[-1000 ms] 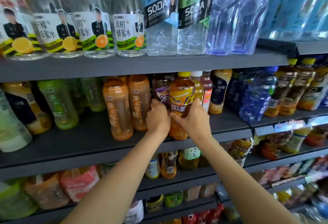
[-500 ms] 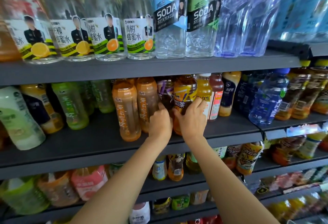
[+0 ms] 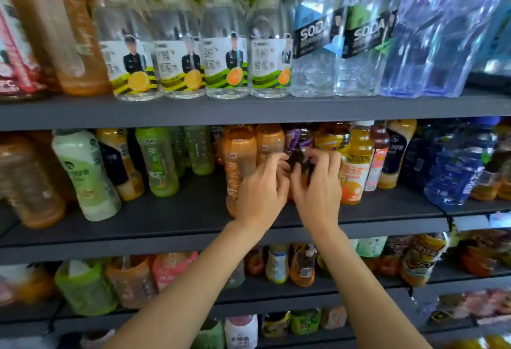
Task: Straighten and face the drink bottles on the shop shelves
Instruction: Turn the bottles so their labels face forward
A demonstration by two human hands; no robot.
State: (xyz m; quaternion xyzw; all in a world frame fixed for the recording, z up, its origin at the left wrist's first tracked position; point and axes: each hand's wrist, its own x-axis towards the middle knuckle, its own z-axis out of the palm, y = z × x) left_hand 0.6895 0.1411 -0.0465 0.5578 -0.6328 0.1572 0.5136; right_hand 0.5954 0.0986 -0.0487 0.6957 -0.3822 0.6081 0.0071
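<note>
Mid-task: my left hand (image 3: 262,185) and right hand (image 3: 318,182) both curl round the dark purple-label bottle (image 3: 300,144) on the middle shelf (image 3: 166,210), between orange bottles; top-row labels look faced, many bottles around still lean.

The lower body of the purple-labelled bottle (image 3: 300,142) is hidden behind the left hand (image 3: 261,192) and right hand (image 3: 318,191); whether the fingers close fully round it cannot be told. The bottles on the lower shelves (image 3: 276,263) are motion-blurred and their labels are unreadable. The small print on the honey-water bottles (image 3: 226,53) is too smeared to read. The tall clear blue bottles (image 3: 431,30) are cut off by the top edge. The brown bottle (image 3: 36,185) at far left is blurred, with no legible label.
</note>
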